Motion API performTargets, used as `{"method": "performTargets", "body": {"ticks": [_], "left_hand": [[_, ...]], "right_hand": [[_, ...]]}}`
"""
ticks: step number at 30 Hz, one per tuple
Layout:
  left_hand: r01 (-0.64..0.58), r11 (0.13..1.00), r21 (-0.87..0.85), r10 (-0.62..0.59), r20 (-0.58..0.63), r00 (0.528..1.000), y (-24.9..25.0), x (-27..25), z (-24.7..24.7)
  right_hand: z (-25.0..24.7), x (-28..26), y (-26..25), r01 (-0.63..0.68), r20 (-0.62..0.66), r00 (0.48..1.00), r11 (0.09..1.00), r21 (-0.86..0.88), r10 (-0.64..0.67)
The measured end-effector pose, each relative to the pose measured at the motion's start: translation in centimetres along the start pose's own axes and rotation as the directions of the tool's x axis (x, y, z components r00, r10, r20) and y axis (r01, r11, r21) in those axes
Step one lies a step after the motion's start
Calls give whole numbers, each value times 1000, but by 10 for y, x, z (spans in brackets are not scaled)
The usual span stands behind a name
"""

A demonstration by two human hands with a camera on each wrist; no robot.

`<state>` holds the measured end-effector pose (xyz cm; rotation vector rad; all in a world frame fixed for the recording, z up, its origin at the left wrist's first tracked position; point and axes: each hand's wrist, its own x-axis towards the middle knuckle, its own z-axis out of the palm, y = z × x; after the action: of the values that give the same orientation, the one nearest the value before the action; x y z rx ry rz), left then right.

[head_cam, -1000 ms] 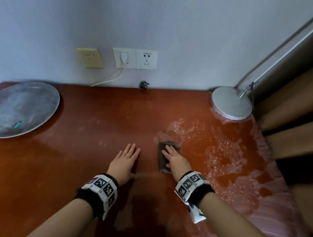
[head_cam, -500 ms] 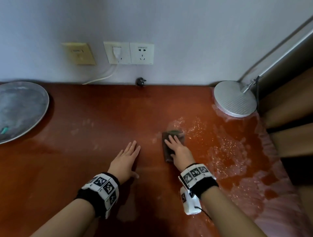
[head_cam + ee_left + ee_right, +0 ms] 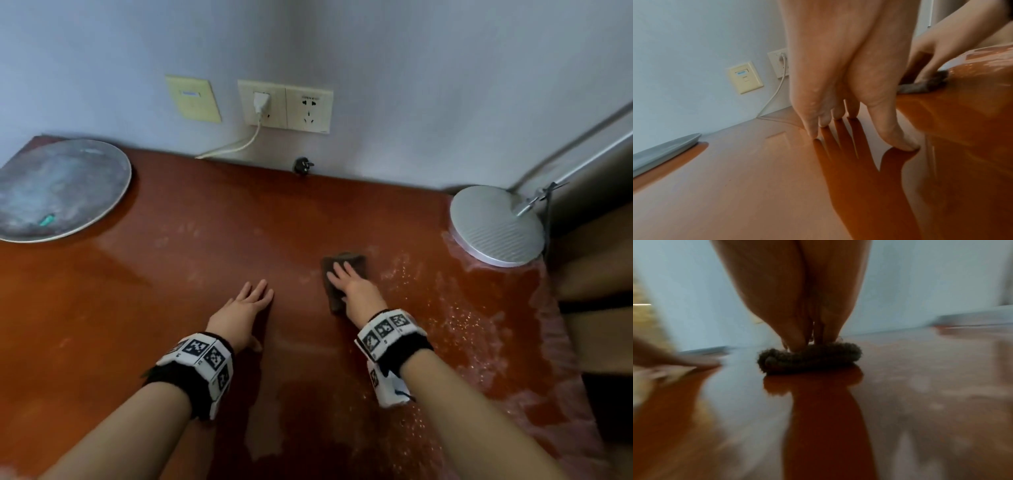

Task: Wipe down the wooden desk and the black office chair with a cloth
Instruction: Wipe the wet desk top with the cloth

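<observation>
A dark folded cloth (image 3: 356,263) lies on the reddish wooden desk (image 3: 191,281), right of centre. My right hand (image 3: 349,284) presses flat on it with straight fingers; the right wrist view shows the fingertips (image 3: 797,340) on top of the cloth (image 3: 809,356). My left hand (image 3: 245,308) rests flat on the bare desk a little to the left, fingers straight, and the left wrist view shows its fingertips (image 3: 904,144) touching the wood (image 3: 735,178). The black office chair is not in view.
A round grey tray (image 3: 58,192) sits at the desk's back left corner. A silver lamp base (image 3: 496,226) stands at the back right, with dusty smears across the desk's right side. Wall sockets (image 3: 284,106), a white cord and a loose black plug (image 3: 302,165) line the back wall.
My right hand has slid the cloth away from me toward the wall. The left hand has stayed flat in place.
</observation>
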<state>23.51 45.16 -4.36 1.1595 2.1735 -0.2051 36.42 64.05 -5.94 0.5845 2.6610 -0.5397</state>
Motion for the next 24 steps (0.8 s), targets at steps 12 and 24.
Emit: {"method": "performTargets", "body": {"ticks": [12,24], "left_hand": [[96,995,11,-96,-7,995,7,5,-3],[135,986,95,-136,8,991,13,9,-11]], "right_hand": [[-36,14,70,-201,-64,977,979,33,203],[-49,6,138,-194,-95,974,974,118,205]]}}
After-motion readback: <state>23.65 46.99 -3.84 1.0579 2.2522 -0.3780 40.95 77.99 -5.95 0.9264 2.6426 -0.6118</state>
